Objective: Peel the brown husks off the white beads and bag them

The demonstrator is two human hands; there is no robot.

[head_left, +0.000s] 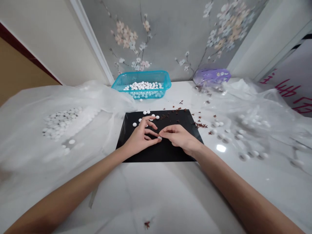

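Observation:
My left hand [141,135] is over the black mat [158,154], its thumb and a finger pinching a small white round piece [159,138]. My right hand [176,135] meets it there, thumb and forefinger pressed together right at the white piece. Whatever sits between those right fingertips is too small to make out. Beyond my left fingers, several loose white pieces [135,124] lie on the mat, some partly hidden by that hand. Small reddish-brown star-shaped bits [165,116] are scattered on the mat's far right part.
A blue basket [168,81] of white pieces stands against the floral wall. At left lies a clear plastic bag [26,113] with many more. Another clear bag [280,107], loose pieces on stalks and a purple package [214,75] are at right. One brown bit [147,224] lies near the front.

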